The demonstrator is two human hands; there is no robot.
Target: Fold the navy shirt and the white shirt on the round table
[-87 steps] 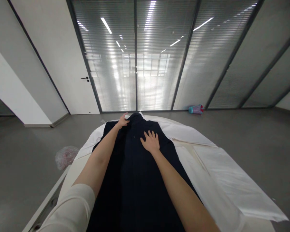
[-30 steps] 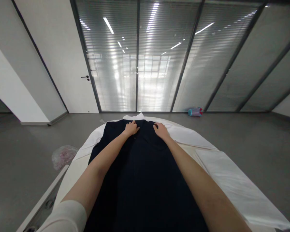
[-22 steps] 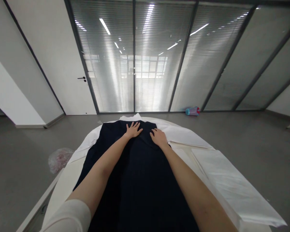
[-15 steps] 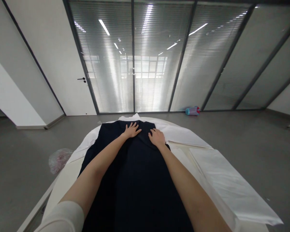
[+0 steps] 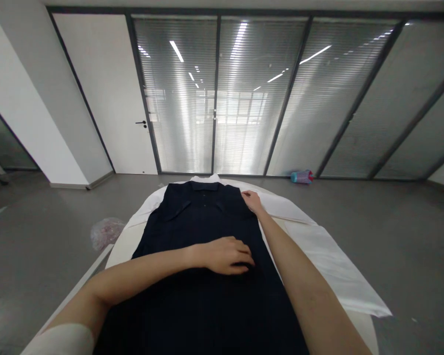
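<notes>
A navy collared garment (image 5: 203, 217) lies spread face up, its collar at the far end and small buttons below the collar. Across its middle reaches my left hand (image 5: 229, 255), fingers slightly bent and apart, resting on or just over the cloth near the right side. At the garment's far right shoulder is my right hand (image 5: 252, 201), fingers bent in and closed at the cloth's edge. White cloth (image 5: 325, 256) lies beneath and to the right, with a white collar (image 5: 215, 178) showing beyond the navy one.
A pale table with a rounded far end (image 5: 358, 323) carries the clothes. On the floor at left sits a clear plastic bag (image 5: 106, 232). A blue and red patterned bundle (image 5: 301, 176) lies by the glass partition (image 5: 244, 148). A white door (image 5: 111, 98) stands at far left.
My left hand has come back from near the collar to the garment's middle. My right hand has moved out to the shoulder edge. The navy collar and front now show; the view has shifted.
</notes>
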